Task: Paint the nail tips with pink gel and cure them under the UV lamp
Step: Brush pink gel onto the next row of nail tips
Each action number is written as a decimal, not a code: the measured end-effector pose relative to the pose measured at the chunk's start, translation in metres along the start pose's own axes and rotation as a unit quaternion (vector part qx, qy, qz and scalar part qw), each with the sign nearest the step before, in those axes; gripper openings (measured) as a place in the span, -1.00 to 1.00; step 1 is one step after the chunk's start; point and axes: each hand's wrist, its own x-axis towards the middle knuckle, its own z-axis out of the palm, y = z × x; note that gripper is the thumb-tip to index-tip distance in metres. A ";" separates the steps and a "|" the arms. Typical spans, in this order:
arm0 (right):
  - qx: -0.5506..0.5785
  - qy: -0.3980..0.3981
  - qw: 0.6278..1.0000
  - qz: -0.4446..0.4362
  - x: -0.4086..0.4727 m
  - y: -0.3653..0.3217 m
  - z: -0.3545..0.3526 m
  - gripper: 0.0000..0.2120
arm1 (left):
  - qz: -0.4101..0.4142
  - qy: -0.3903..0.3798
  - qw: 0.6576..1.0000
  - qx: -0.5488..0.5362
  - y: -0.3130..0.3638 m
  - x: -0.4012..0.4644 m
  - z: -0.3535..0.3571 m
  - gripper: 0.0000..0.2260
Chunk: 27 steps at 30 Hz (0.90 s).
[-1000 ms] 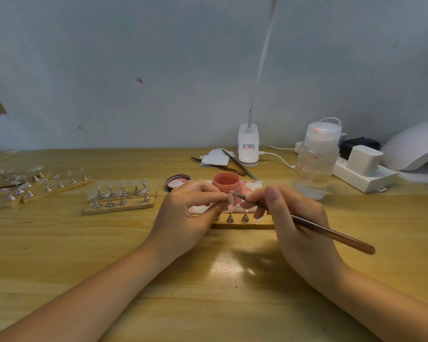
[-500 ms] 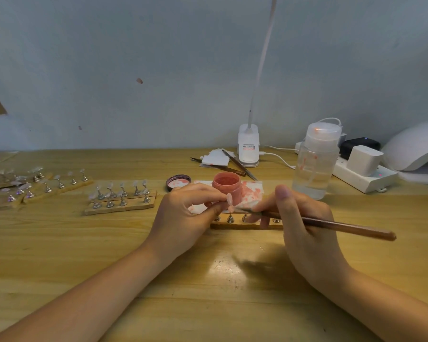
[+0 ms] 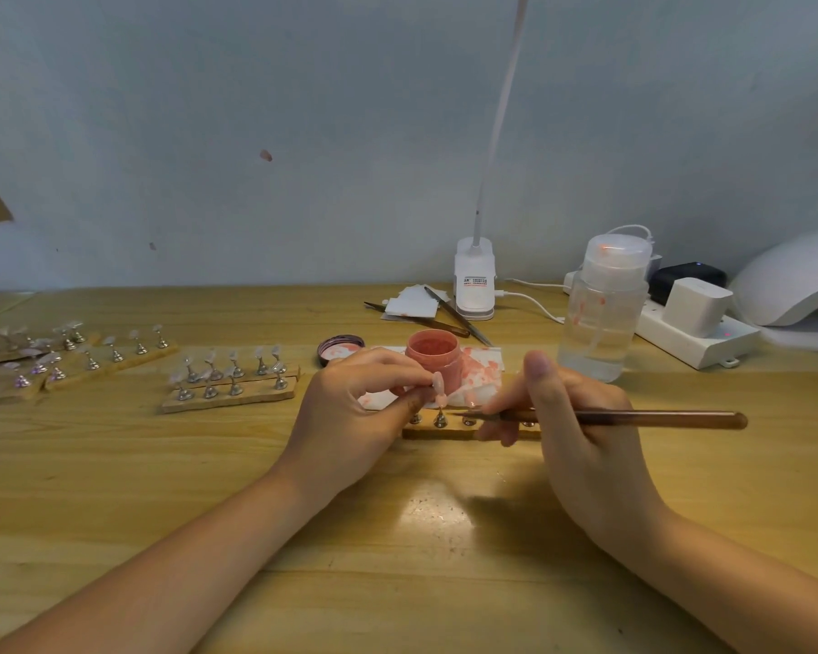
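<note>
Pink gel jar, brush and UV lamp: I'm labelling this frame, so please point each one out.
pink gel jar (image 3: 433, 352): head view, open mouth.
brush (image 3: 657, 419): head view, mid handle.
UV lamp (image 3: 794, 285): head view, white dome.

1. The place reads as a small nail-art workstation: a wooden desk (image 3: 114, 488) against a plain wall (image 3: 303, 110).
2. Rows of nail tips on stands (image 3: 230, 377) sit far left.
3. A UV lamp (image 3: 794, 280), power strip (image 3: 700, 342) and clip lamp (image 3: 474, 285) stand far right.
</note>
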 end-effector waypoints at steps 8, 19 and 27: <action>-0.005 -0.018 1.000 0.008 -0.001 0.000 0.000 -0.57 | -0.003 0.012 1.000 -0.013 0.002 0.001 -0.001 -0.76; -0.082 -0.007 0.995 -0.063 0.001 -0.006 -0.002 -0.84 | -0.018 0.017 0.999 -0.021 0.002 0.001 -0.001 -0.89; -0.103 -0.049 0.991 -0.071 0.001 -0.004 0.002 -0.84 | -0.006 0.015 1.000 -0.009 0.000 0.000 -0.001 -0.86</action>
